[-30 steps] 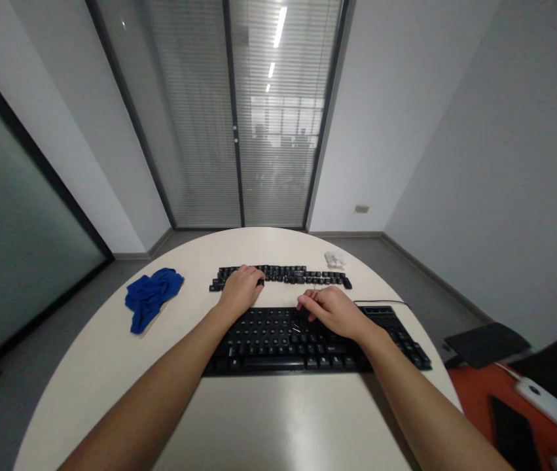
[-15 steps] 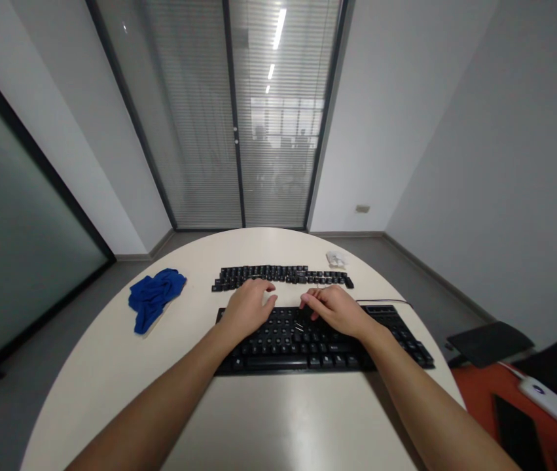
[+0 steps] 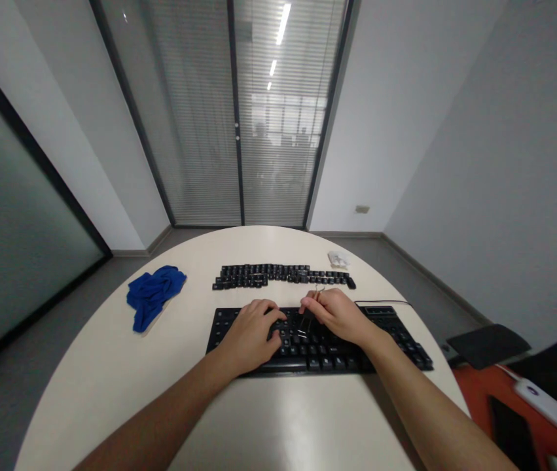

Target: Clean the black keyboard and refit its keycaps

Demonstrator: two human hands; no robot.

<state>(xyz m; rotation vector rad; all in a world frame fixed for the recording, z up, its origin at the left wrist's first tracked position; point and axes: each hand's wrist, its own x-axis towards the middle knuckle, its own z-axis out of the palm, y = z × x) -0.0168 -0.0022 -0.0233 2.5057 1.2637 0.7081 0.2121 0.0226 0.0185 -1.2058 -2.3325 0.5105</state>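
Note:
A black keyboard (image 3: 278, 365) lies across the table in front of me, many of its key spots bare of caps. My right hand (image 3: 334, 312) is closed around a thin wire keycap puller (image 3: 303, 331), whose prongs point down at the keys in the keyboard's middle. My left hand (image 3: 253, 330) rests on the keyboard's left half, thumb and fingers apart with nothing in them. Beyond the keyboard, loose black keycaps (image 3: 243, 273) lie in rows. The palms hide part of the keys.
On the round pale table (image 3: 184, 366), a crumpled blue cloth (image 3: 154, 294) lies at the left. A small clear plastic bag (image 3: 339, 260) sits at the back right. The keyboard's cable (image 3: 386, 301) runs off to the right. A red seat (image 3: 477, 392) with a white power strip (image 3: 550, 407) stands beyond the right edge.
My left hand has moved nearer, from the keyboard's back edge down onto its keys. My right hand stays over the same area, with the puller's wire prongs now more visible. The view shifted slightly.

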